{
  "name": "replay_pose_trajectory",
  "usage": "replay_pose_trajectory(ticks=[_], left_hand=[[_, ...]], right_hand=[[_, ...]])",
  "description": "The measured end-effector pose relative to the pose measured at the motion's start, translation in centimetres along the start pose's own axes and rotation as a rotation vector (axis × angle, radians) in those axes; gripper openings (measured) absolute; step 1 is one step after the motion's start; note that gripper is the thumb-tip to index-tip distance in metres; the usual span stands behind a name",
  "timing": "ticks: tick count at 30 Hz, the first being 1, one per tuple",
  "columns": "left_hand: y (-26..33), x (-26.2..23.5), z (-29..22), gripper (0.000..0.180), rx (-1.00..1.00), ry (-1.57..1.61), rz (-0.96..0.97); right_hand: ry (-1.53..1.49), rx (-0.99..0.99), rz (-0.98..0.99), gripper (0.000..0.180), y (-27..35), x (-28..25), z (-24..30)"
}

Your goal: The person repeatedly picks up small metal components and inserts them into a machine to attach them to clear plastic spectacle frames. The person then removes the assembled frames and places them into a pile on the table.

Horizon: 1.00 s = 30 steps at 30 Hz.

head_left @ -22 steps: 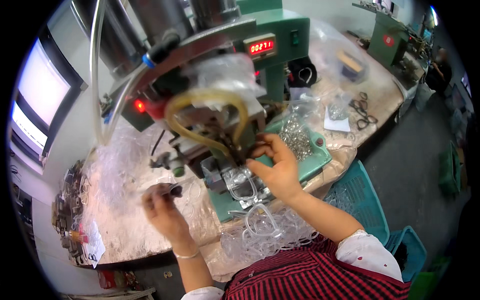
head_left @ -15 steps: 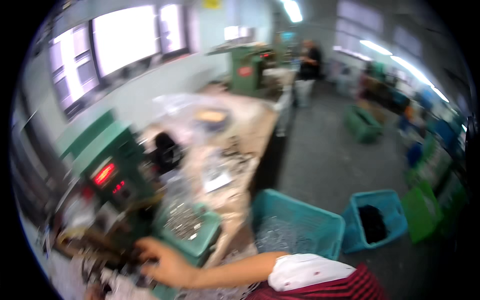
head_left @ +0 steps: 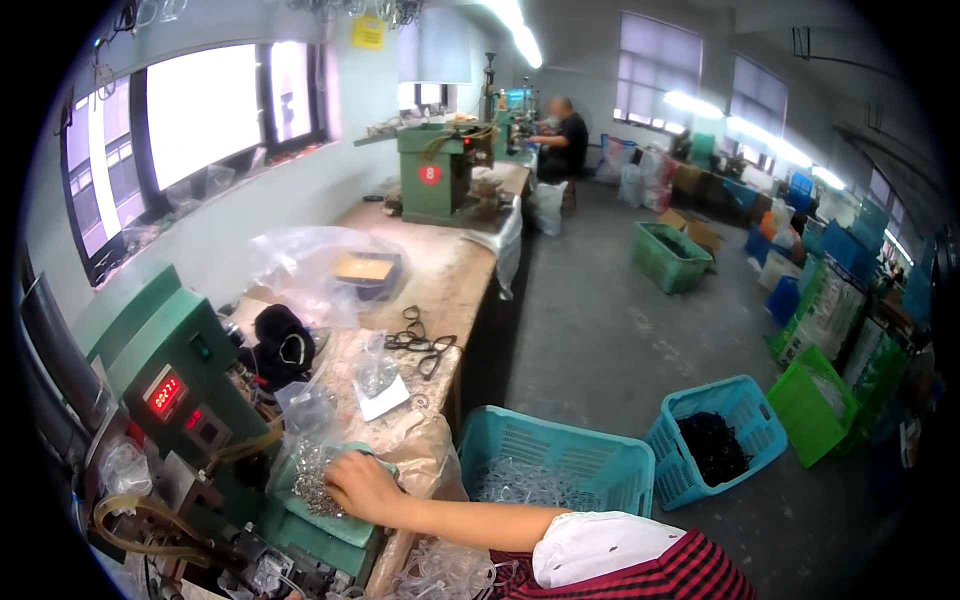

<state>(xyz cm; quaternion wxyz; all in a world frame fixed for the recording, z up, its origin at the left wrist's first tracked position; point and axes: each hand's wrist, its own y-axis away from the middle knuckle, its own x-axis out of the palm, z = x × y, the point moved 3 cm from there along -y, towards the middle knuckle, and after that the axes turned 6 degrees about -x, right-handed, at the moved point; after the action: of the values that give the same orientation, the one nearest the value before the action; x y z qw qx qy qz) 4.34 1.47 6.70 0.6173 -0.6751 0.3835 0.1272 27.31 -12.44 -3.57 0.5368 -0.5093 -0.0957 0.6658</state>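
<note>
Room: a workshop with windows on the left and a grey floor on the right.
Tabletop (head_left: 455, 265): long, wood-coloured, running from the near left toward the far end.
Machine (head_left: 165, 370): green, at the near left of the tabletop, with a red number display on its sloped face.
Basket (head_left: 560, 465): teal plastic, on the floor just right of the tabletop, holding clear pieces.
Blue basket (head_left: 715, 435): further right on the floor, holding dark pieces.
Bag (head_left: 310, 265): clear plastic, crumpled, behind the machine on the tabletop.
Tray (head_left: 325, 510): green, at the foot of the machine, under the hand.
Right hand (head_left: 362, 485): reaches in from the lower right, palm down over the tray.
Fingers (head_left: 335, 480): curled loosely downward onto a pile of metal parts; whether they pinch any cannot be told.
Metal parts (head_left: 312, 478): small, silvery, heaped on the tray's left part, touching the fingertips.
Left hand: out of view.
Frames (head_left: 420, 343): dark eyeglass frames lying mid-tabletop, well apart from the hand.
</note>
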Motion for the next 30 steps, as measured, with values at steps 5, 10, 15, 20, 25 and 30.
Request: replay_pose_trajectory(ticks=[5, 10, 15, 20, 25, 30], left_hand=[[0.6, -0.2, 0.4, 0.019, 0.001, -0.038, 0.015], [0.7, 0.1, 0.0, 0.022, -0.045, -0.015, 0.014], [3.8, -1.7, 0.5, 0.025, -0.314, -0.190, -0.157], [13.5, -4.3, 11.0, 0.041, -0.910, -0.697, 0.459], [20.3, -1.0, 16.6, 0.040, -0.939, -0.658, 0.629], [11.7, -7.4, 13.6, 0.027, -1.228, 0.003, 0.313]], right_hand=[[0.052, 0.073, 0.113, 0.018, -1.1, 0.8, 0.5], [-0.017, -0.460, 0.293, 0.030, -2.1, 3.6, 1.5], [-0.098, -0.152, 0.213, 0.020, -3.1, 2.8, -1.1], [-0.391, 0.113, -0.029, 0.014, -2.3, -1.0, 0.5], [-0.664, 0.268, -0.089, 0.015, -0.8, 0.6, 2.3], [-0.646, 0.251, 0.026, 0.016, -3.3, 1.1, 3.5]])
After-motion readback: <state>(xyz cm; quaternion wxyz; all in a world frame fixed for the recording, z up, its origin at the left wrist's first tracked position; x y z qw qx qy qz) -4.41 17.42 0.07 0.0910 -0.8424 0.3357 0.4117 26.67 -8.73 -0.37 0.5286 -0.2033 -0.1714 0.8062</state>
